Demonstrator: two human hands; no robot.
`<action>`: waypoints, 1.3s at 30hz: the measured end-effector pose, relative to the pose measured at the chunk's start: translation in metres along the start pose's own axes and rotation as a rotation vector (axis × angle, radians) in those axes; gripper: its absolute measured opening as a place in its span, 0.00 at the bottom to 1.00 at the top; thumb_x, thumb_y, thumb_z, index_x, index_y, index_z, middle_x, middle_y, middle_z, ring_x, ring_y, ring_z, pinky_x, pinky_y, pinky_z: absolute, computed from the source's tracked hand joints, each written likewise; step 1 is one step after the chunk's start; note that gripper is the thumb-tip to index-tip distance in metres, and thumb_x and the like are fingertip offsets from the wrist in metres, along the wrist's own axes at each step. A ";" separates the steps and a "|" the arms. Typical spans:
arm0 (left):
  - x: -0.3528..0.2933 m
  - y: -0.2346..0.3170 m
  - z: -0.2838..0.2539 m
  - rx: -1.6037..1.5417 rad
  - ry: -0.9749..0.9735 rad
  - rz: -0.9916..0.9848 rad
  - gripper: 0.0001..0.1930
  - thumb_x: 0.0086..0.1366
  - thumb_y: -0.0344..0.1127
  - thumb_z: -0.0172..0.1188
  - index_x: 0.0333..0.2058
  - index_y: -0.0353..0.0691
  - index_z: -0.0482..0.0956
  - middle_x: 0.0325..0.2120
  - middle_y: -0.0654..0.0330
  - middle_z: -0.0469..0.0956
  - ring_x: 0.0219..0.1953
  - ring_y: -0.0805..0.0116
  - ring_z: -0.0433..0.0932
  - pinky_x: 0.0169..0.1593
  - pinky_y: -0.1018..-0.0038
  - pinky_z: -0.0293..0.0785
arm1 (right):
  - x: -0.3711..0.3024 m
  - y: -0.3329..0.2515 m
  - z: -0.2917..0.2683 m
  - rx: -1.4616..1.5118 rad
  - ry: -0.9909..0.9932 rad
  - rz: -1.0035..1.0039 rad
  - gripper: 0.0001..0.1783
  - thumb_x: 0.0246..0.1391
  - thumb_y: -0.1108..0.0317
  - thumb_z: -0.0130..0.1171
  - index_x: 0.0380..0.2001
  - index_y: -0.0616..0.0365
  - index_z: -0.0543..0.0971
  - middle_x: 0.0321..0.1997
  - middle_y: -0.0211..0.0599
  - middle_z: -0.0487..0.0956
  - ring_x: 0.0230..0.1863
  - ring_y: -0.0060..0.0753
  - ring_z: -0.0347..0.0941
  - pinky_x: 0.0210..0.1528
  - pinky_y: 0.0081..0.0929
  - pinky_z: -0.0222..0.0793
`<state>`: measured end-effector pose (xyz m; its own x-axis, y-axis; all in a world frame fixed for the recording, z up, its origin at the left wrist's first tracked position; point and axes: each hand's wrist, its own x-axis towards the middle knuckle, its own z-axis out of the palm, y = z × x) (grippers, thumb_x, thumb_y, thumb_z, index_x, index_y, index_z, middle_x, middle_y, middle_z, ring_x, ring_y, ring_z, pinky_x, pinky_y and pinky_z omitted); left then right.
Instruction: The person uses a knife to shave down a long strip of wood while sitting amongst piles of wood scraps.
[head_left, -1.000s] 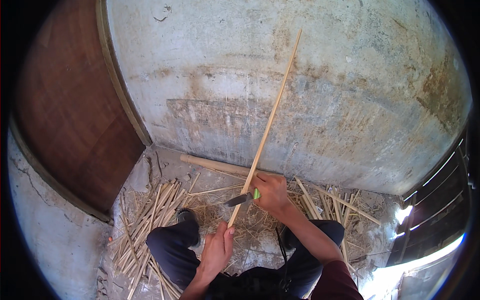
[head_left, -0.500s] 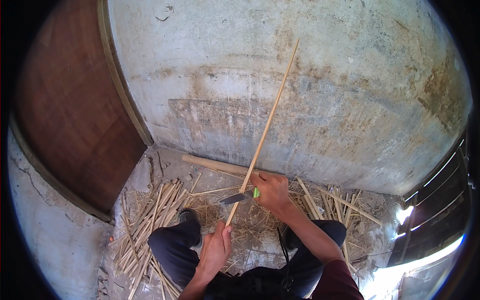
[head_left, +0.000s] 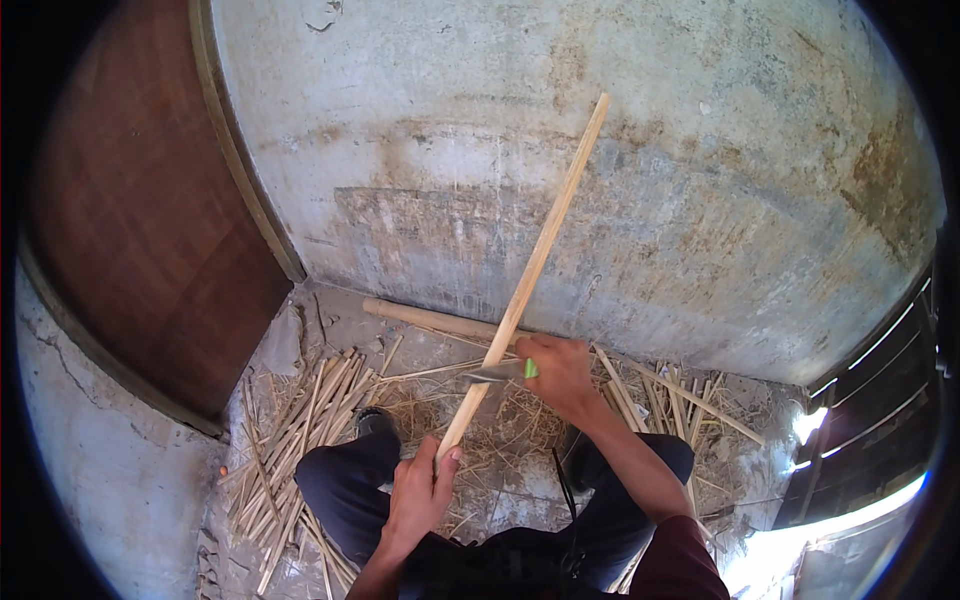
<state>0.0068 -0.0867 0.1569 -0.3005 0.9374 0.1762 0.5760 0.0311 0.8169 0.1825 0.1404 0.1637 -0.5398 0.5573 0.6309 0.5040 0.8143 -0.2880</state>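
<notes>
Strip (head_left: 545, 235): pale, before stained wall (head_left: 400, 90)
Left hand (head_left: 415, 495): curled round strip's end
Right hand (head_left: 562, 375): gripping knife (head_left: 498, 373)
Floor (head_left: 345, 325): shavings (head_left: 525, 425), sticks (head_left: 295, 455)

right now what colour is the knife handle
The knife handle is bright green where visible, best in the head view.

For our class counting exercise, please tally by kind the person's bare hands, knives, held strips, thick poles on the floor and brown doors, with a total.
Bare hands: 2 (left hand, right hand)
Knife: 1
Held strip: 1
Thick pole: 1
Brown door: 1
Total: 6
</notes>
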 end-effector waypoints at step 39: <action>-0.030 -0.003 -0.001 0.069 -0.091 -0.030 0.15 0.76 0.42 0.61 0.39 0.35 0.71 0.15 0.45 0.75 0.18 0.42 0.80 0.22 0.54 0.72 | 0.027 0.071 -0.010 -0.094 0.287 0.229 0.07 0.44 0.76 0.61 0.30 0.55 0.82 0.28 0.45 0.83 0.32 0.56 0.82 0.35 0.49 0.76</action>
<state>0.0130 -0.1151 0.1503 -0.2501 0.9632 0.0988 0.6195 0.0808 0.7808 0.2107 0.2110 0.1676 -0.2018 0.6441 0.7378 0.6569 0.6478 -0.3858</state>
